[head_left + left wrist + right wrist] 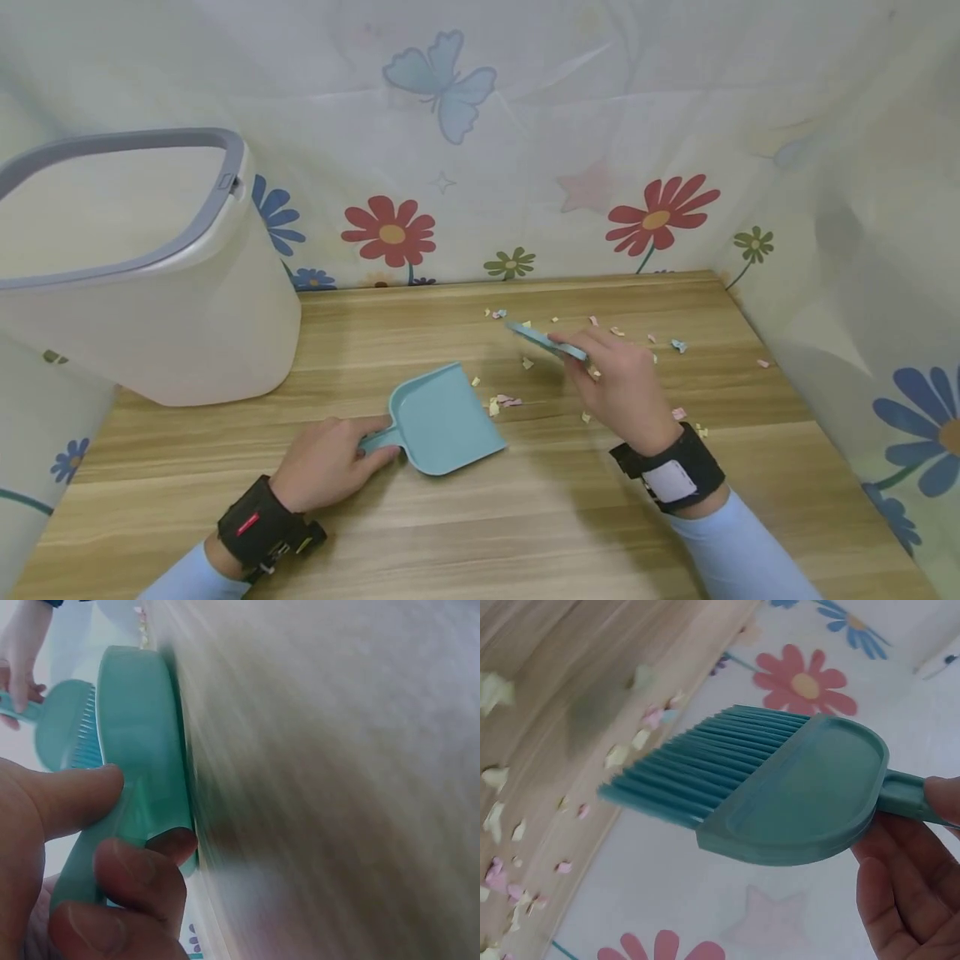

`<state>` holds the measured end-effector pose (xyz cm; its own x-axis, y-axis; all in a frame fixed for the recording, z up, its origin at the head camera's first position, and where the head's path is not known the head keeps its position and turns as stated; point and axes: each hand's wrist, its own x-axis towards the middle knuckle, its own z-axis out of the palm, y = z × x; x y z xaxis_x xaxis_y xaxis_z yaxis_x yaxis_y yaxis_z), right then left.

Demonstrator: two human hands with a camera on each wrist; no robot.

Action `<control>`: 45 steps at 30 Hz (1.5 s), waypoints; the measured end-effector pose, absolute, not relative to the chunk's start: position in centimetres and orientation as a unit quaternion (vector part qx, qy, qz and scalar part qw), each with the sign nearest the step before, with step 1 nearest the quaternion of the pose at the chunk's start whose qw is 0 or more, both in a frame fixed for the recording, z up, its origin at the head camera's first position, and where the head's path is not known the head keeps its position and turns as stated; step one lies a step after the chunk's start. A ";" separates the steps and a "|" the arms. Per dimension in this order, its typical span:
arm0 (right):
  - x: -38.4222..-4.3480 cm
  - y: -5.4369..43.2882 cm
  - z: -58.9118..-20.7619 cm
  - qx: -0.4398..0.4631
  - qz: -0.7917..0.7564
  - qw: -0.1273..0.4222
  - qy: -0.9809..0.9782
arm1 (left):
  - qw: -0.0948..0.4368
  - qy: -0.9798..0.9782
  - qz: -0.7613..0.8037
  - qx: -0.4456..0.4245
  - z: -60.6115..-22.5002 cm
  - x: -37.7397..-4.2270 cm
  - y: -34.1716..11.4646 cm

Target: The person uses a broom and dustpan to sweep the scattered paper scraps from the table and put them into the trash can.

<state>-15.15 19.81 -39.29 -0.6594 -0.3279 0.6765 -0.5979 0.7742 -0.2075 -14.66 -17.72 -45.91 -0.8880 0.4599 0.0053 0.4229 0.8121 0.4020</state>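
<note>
A light blue dustpan (442, 421) lies on the wooden table with its wide mouth toward the right. My left hand (330, 462) grips its short handle, thumb on top and fingers beneath, as the left wrist view shows. My right hand (618, 383) holds a small matching hand brush (802, 795) by the handle, raised above the table to the right of the dustpan. The brush's teal bristles (697, 769) point away from the hand and touch nothing. Small torn paper scraps (506, 402), yellow, pink and blue, lie scattered around and below the brush, some close to the dustpan's mouth.
A white bin (217, 325) with a grey rim stands at the table's back left. Patterned cloth (510, 150) with flowers and a butterfly hangs behind the table and along its sides. More scraps (678, 346) spread toward the right edge.
</note>
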 end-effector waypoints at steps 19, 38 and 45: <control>-12.5 14.1 -43.2 0.327 0.135 0.280 -0.892 | 0.036 0.933 0.243 0.262 -46.4 -15.1 -17.0; -13.7 16.7 -40.2 0.181 0.320 0.380 -0.849 | 0.050 0.936 0.237 0.253 -45.9 -14.2 -17.0; -13.7 16.4 -40.8 0.193 0.256 0.365 -0.874 | 0.045 0.936 0.231 0.261 -45.6 -14.2 -17.2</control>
<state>-13.71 16.42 -40.79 -0.6596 -0.1503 0.7364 -0.5243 0.7941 -0.3075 -14.22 -17.18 -45.63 -0.8598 0.5093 0.0371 0.4679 0.7566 0.4566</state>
